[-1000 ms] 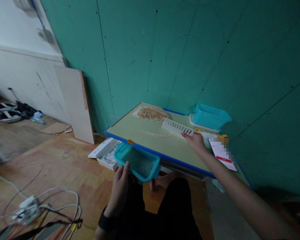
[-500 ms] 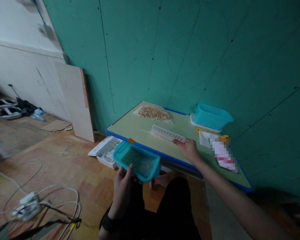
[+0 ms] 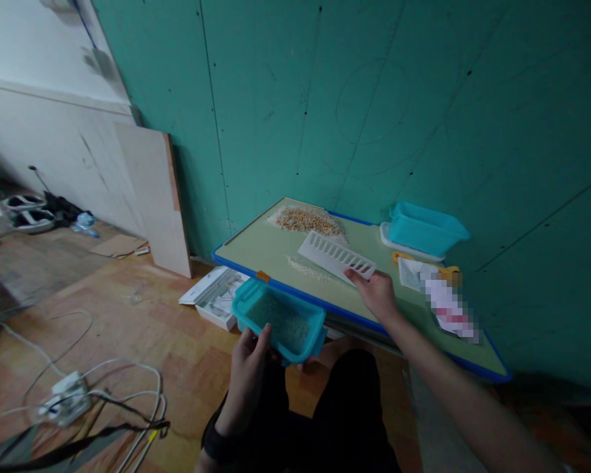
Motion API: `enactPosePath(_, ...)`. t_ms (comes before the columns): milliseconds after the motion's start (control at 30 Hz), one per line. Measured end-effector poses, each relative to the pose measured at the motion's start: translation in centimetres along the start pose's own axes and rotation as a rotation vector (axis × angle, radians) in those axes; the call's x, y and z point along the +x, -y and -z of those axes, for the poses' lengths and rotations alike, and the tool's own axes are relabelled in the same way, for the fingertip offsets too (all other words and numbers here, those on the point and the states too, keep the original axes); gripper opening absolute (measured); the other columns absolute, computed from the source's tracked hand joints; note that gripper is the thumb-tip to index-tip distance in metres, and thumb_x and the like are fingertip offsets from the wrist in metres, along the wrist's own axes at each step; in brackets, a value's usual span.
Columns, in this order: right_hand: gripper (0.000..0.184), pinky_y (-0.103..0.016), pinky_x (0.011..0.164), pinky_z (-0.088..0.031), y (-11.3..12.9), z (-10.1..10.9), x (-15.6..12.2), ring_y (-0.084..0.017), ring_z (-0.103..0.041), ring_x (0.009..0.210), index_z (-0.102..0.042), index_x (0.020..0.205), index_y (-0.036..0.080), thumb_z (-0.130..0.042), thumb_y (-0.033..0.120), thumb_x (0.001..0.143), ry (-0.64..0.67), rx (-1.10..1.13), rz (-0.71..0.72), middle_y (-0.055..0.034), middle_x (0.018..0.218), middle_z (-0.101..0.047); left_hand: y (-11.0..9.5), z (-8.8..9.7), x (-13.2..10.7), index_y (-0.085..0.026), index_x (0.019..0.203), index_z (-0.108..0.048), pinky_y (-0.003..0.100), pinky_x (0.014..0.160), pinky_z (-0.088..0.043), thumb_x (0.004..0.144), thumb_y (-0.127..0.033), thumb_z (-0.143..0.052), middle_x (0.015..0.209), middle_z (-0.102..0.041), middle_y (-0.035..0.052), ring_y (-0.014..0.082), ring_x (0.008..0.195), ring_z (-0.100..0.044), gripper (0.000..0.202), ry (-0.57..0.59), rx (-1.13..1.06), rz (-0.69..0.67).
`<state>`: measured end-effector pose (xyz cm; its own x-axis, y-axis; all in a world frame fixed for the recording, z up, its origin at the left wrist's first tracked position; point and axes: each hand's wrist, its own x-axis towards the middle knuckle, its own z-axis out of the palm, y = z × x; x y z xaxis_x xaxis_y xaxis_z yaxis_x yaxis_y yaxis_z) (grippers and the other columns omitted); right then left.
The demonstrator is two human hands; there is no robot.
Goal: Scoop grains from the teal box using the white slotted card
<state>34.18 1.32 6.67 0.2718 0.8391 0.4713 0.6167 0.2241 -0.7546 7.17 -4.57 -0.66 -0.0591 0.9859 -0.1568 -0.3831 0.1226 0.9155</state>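
Note:
My left hand (image 3: 249, 368) grips the near rim of a teal plastic box (image 3: 278, 320) with white rice in it, held just below the table's blue front edge. My right hand (image 3: 377, 293) pinches the near end of a white slotted tray (image 3: 335, 255), tilted up above a thin line of white grains (image 3: 309, 269) on the green tabletop (image 3: 266, 246). A heap of yellow corn kernels mixed with rice (image 3: 308, 221) lies at the far left corner of the table.
A second teal box (image 3: 425, 228) stands on a white lid at the back right, by white papers (image 3: 446, 299) and a yellow item. On the wooden floor lie an open white case (image 3: 214, 299), cables with a power strip (image 3: 66, 401), and a board (image 3: 150, 197) against the wall.
My right hand dragged the white slotted tray leftward across the table toward the grain line, then tipped it upward. The teal rice box in my left hand stayed at the table edge.

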Motion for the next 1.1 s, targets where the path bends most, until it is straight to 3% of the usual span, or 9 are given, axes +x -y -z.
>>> enactPosePath(200,0.044,-0.044,0.089,-0.060,0.3,4.3,-2.0,-0.034,-0.076,0.098,-0.081,0.087,0.021,-0.069,0.063,0.078,-0.042,-0.100,-0.026,-0.0095,0.095,-0.081,0.1,0.1,-0.1,-0.019,0.075,-0.056,0.023,0.044,-0.048,0.069,-0.065,-0.081,0.052,-0.058,-0.0051,0.0131,0.044,-0.057,0.052,0.010,0.024,-0.022)
enactPosePath(333,0.044,-0.046,0.103,-0.053,-1.6,7.9,-3.8,-0.032,-0.073,0.109,-0.080,0.097,0.021,-0.073,0.059,0.078,-0.139,-0.183,-0.047,-0.0080,0.103,-0.080,0.3,0.1,-0.4,-0.020,0.078,-0.056,0.023,0.044,-0.048,0.070,-0.064,-0.081,0.053,-0.057,-0.0064,0.0123,0.044,-0.057,0.051,-0.007,-0.006,-0.033)
enactPosePath(500,0.043,-0.047,0.105,-0.052,-3.9,10.5,-5.0,-0.033,-0.072,0.111,-0.080,0.098,0.023,-0.074,0.060,0.077,-0.138,-0.240,-0.109,-0.0073,0.106,-0.080,0.4,0.2,-0.3,-0.020,0.081,-0.057,0.022,0.044,-0.047,0.072,-0.063,-0.080,0.054,-0.056,-0.0070,0.0113,0.045,-0.055,0.050,-0.012,-0.028,-0.039)
enactPosePath(633,0.043,-0.046,0.101,-0.055,-3.7,9.8,-4.8,-0.033,-0.074,0.105,-0.080,0.095,0.021,-0.073,0.060,0.077,-0.052,-0.228,-0.118,-0.0085,0.100,-0.081,0.1,0.2,-0.2,-0.020,0.076,-0.056,0.023,0.044,-0.047,0.071,-0.064,-0.080,0.053,-0.055,-0.0063,0.0120,0.045,-0.054,0.050,-0.016,-0.011,-0.040)
enactPosePath(800,0.049,-0.050,0.101,-0.054,-1.8,7.6,-3.7,-0.036,-0.072,0.109,-0.080,0.092,0.020,-0.070,0.065,0.075,-0.030,-0.203,-0.118,-0.0117,0.102,-0.080,0.1,0.1,-0.1,-0.020,0.079,-0.057,0.023,0.045,-0.047,0.073,-0.063,-0.079,0.054,-0.055,-0.0065,0.0119,0.046,-0.055,0.049,-0.012,0.003,-0.039)
enactPosePath(1100,0.043,-0.044,0.085,-0.061,0.5,3.8,-2.2,-0.035,-0.076,0.097,-0.080,0.085,0.021,-0.074,0.061,0.073,0.010,-0.081,-0.114,-0.0112,0.094,-0.081,0.4,-0.3,0.6,-0.020,0.077,-0.055,0.022,0.046,-0.048,0.074,-0.063,-0.078,0.053,-0.057,-0.0058,0.0127,0.046,-0.057,0.049,-0.008,0.013,-0.027)
